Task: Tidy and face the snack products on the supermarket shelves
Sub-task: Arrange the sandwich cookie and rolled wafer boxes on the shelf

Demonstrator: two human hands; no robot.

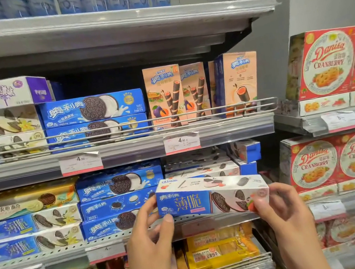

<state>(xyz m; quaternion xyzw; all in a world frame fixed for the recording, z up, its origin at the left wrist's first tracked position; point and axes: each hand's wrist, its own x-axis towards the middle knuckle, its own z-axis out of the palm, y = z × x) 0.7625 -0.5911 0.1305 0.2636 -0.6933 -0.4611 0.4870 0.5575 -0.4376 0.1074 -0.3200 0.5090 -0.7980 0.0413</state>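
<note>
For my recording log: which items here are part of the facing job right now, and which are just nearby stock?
In hand:
- strawberry thin Oreo box, held at both ends by the left hand and right hand
- stack of matching boxes behind it

Nearby stock:
- blue Oreo boxes
- peach wafer roll boxes
- red Danisa cranberry boxes
- yellow biscuit packs

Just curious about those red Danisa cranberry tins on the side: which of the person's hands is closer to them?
Right. The right hand holds the strawberry Oreo thins box by its end beside the Danisa cranberry tins; the left hand holds the far end.
</note>
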